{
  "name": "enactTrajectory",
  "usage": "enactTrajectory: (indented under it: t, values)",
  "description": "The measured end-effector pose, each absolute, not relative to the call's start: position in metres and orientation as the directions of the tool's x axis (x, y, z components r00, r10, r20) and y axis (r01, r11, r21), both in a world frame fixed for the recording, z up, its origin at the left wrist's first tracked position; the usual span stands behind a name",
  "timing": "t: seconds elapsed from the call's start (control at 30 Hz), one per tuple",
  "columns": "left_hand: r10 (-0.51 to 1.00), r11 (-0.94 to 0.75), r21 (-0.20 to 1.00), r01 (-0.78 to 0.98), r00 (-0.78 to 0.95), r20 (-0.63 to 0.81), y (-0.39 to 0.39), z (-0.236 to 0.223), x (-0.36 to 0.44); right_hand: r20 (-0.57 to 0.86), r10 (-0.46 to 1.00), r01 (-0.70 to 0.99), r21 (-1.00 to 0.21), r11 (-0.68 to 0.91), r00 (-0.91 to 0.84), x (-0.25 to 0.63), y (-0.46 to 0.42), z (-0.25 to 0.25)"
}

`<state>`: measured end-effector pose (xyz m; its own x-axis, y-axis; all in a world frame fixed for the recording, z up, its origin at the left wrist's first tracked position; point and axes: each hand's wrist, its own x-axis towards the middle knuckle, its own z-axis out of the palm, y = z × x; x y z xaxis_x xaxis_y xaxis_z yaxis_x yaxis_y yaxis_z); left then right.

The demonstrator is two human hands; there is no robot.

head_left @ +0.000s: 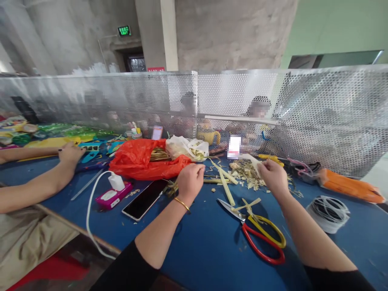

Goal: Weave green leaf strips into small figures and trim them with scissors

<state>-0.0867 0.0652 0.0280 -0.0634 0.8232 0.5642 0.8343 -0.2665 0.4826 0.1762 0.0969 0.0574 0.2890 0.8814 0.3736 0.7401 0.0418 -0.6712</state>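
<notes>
1) A rough grey concrete wall (pixel 230 32) closes off the room, with a smoother pale green wall (pixel 342 28) at the right
2) A flat blue desk (pixel 212 242) spreads below, littered with dry plant bits
3) A silvery perforated metal screen (pixel 224 93), dotted with round holes, stands along the desk's far side
4) A crinkled red plastic bag (pixel 130 159) slumps left of centre, fibrous stalks showing in its mouth
5) Scissors (pixel 243 219) with looped red and yellow handles lie on the desk
6) Flaky scraps (pixel 250 178) form a loose heap
7) The left hand (pixel 190 184) is curled, fingertips pressed together, near the bag; I cannot tell whether anything is inside
8) The right hand (pixel 274 178) pinches a pale strip (pixel 251 161), thin and papery, over the heap
</notes>
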Motion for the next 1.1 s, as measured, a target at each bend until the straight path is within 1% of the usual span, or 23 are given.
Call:
enactTrajectory:
  t: [0.03,0.1,0.13,0.17,0.2,0.23,0.27,0.3,0.33,0.43,0.57,0.77,0.83,0.97,1.1]
  values:
    - [0.834,-0.324,0.595,0.736,-0.076,0.547,0.060,0.030,-0.079,0.378,0.878,0.695,-0.715,0.076,0.293,0.171,0.090,0.063]
    - [0.903,-0.367,0.800,0.474,-0.025,0.429,0.048,0.034,-0.061,0.363,0.897,0.598,-0.787,0.152,0.251,0.158,0.073,0.070]
    - [0.938,-0.339,0.890,0.306,0.034,0.346,0.043,0.036,-0.052,0.350,0.912,0.553,-0.813,0.181,0.215,0.151,0.063,0.071]
    - [0.963,-0.264,0.956,0.130,0.094,0.254,0.037,0.038,-0.044,0.336,0.926,0.519,-0.830,0.205,0.172,0.145,0.052,0.070]
    - [0.972,-0.175,0.984,-0.023,0.157,0.177,0.032,0.040,-0.036,0.313,0.942,0.472,-0.854,0.220,0.126,0.140,0.041,0.068]
    - [0.961,-0.101,0.986,-0.130,0.244,0.130,0.027,0.041,-0.029,0.238,0.970,0.363,-0.909,0.207,0.044,0.135,0.031,0.064]
    - [0.948,-0.065,0.979,-0.194,0.295,0.121,0.023,0.041,-0.022,0.191,0.982,0.282,-0.941,0.184,-0.004,0.132,0.022,0.058]
    - [0.942,-0.039,0.969,-0.244,0.314,0.117,0.019,0.041,-0.017,0.151,0.988,0.242,-0.958,0.156,-0.040,0.129,0.014,0.052]
    - [0.950,-0.010,0.960,-0.280,0.297,0.096,0.017,0.039,-0.012,0.129,0.990,0.221,-0.966,0.137,-0.052,0.128,0.007,0.046]
    - [0.985,0.052,0.944,-0.326,0.171,0.005,0.014,0.031,-0.004,0.143,0.987,0.251,-0.955,0.156,-0.067,0.125,-0.008,0.029]
    - [0.995,0.089,0.951,-0.296,0.074,-0.070,0.020,0.020,-0.008,0.149,0.978,0.344,-0.920,0.190,-0.143,0.122,-0.018,0.023]
    - [0.999,0.032,0.947,-0.321,-0.027,-0.043,0.029,0.018,-0.015,0.196,0.961,0.545,-0.793,0.272,-0.194,0.123,-0.024,0.026]
    - [0.998,0.011,0.948,-0.319,-0.050,-0.029,0.029,0.019,-0.014,0.208,0.959,0.573,-0.769,0.283,-0.194,0.122,-0.025,0.027]
    - [0.997,0.004,0.941,-0.337,-0.068,-0.028,0.027,0.019,-0.013,0.227,0.956,0.582,-0.759,0.292,-0.185,0.120,-0.026,0.028]
    - [0.997,0.006,0.942,-0.335,-0.075,-0.033,0.028,0.018,-0.014,0.352,0.924,0.645,-0.675,0.359,-0.146,0.122,-0.027,0.028]
